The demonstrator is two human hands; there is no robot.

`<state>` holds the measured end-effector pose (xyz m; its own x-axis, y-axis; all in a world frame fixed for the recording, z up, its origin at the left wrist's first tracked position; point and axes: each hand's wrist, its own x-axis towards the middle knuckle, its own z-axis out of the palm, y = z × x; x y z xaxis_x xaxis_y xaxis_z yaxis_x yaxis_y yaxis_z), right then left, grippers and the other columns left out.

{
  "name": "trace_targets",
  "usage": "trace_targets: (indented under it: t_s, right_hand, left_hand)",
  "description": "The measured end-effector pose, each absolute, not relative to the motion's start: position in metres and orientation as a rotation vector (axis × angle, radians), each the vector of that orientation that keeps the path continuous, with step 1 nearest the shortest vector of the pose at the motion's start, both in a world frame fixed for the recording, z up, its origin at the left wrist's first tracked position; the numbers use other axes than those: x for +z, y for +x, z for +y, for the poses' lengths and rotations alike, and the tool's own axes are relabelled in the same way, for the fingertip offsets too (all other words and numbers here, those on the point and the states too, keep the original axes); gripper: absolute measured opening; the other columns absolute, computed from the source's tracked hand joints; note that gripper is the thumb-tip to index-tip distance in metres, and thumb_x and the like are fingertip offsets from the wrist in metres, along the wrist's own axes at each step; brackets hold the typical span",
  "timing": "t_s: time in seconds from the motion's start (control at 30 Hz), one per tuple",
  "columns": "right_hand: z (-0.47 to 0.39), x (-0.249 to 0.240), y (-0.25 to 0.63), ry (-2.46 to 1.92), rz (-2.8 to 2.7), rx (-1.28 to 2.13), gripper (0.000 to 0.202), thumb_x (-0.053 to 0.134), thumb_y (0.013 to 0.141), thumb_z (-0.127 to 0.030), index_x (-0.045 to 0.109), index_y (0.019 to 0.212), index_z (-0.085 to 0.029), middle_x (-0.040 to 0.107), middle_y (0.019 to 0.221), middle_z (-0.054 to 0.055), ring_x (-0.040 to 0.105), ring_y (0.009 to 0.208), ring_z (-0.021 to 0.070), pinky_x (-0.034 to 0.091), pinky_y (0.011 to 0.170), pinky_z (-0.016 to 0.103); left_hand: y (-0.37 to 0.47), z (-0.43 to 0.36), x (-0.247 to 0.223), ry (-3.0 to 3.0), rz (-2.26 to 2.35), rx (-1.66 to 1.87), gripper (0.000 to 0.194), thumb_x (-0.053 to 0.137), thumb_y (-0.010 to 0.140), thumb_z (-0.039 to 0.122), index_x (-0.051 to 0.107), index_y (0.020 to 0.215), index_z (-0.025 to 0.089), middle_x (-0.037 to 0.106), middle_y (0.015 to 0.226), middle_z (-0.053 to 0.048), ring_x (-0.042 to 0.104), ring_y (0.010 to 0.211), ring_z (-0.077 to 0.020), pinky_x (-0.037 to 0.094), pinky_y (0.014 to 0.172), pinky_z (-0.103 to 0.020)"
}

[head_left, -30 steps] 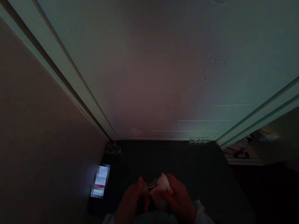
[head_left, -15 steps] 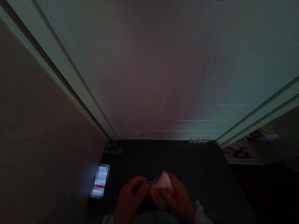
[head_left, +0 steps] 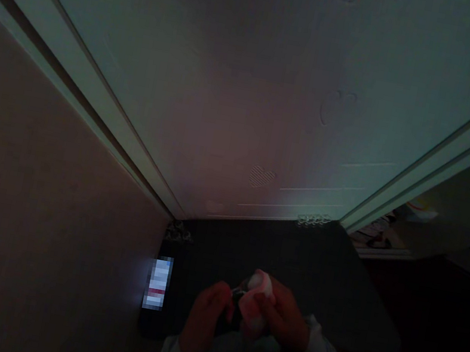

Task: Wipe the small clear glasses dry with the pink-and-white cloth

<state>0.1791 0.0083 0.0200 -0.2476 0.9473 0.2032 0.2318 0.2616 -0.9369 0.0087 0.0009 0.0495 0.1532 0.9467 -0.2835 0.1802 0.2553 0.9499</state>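
Note:
Low in the dim head view, my right hand [head_left: 287, 319] is closed around a small pink-and-white object [head_left: 257, 310]. It looks soft, but the light is too poor to tell its kind. To its left, my left hand [head_left: 204, 319] has its thumb and fingers pinched together at a small shiny metal piece [head_left: 238, 292], perhaps a ring or clasp. The metal piece sits between my left fingertips and the pink-and-white object. Whether the two are joined cannot be made out. Both hands are over the near part of a dark tabletop [head_left: 241, 244].
A lit, pixelated screen [head_left: 158, 284] lies at the tabletop's left edge. Small piles of pale rings or chain are at the far left corner [head_left: 178, 231] and far right [head_left: 313, 220]. A pale panel with embossed hearts [head_left: 262, 176] rises behind; a wall [head_left: 50, 216] stands left.
My left fingers have closed in and turned over at the metal piece. The pink-and-white object has rotated slightly in my right hand, showing more of a rounded pale part.

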Motion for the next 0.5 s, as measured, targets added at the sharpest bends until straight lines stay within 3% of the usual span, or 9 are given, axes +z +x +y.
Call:
trace_targets:
  t_s: [0.17,0.3,0.4,0.5]
  right_hand:
    - [0.009,0.023,0.1756,-1.218,-1.742,0.98,0.016,0.054,0.08,-0.032,0.064,0.079,-0.019,0.066,0.073,0.005,0.06,0.066,0.0197,0.047,0.062,0.029]
    - [0.0095,0.0208,0.1746,-1.28,-1.713,0.982,0.013,0.057,0.076,-0.03,0.063,0.073,-0.02,0.064,0.072,0.003,0.059,0.067,0.0188,0.046,0.062,0.028]
    - [0.0093,0.0196,0.1755,-1.247,-1.691,1.028,0.015,0.052,0.079,-0.03,0.063,0.077,-0.019,0.065,0.074,0.004,0.06,0.069,0.0191,0.046,0.064,0.029]
    - [0.0083,0.0178,0.1754,-1.209,-1.599,1.09,0.021,0.049,0.083,-0.033,0.064,0.084,-0.018,0.066,0.076,0.005,0.061,0.07,0.019,0.048,0.065,0.029]
  left_hand:
    - [0.0112,0.0006,0.0469,1.062,1.306,0.73,0.063,0.021,0.085,0.066,0.045,0.046,0.023,0.042,0.044,0.002,0.043,0.05,-0.0161,0.034,0.059,-0.03]
    - [0.0141,0.0003,0.05,1.091,1.306,0.647,0.067,0.019,0.084,0.067,0.044,0.04,0.023,0.042,0.042,0.001,0.042,0.048,-0.016,0.035,0.06,-0.031]
    - [0.0147,0.0011,0.0524,1.114,1.351,0.76,0.062,0.028,0.082,0.069,0.047,0.046,0.022,0.046,0.048,0.002,0.044,0.052,-0.0161,0.036,0.06,-0.03]
    - [0.0132,0.0017,0.0517,1.084,1.366,0.958,0.047,0.043,0.08,0.064,0.056,0.066,0.021,0.05,0.058,0.003,0.047,0.058,-0.0158,0.039,0.059,-0.027]
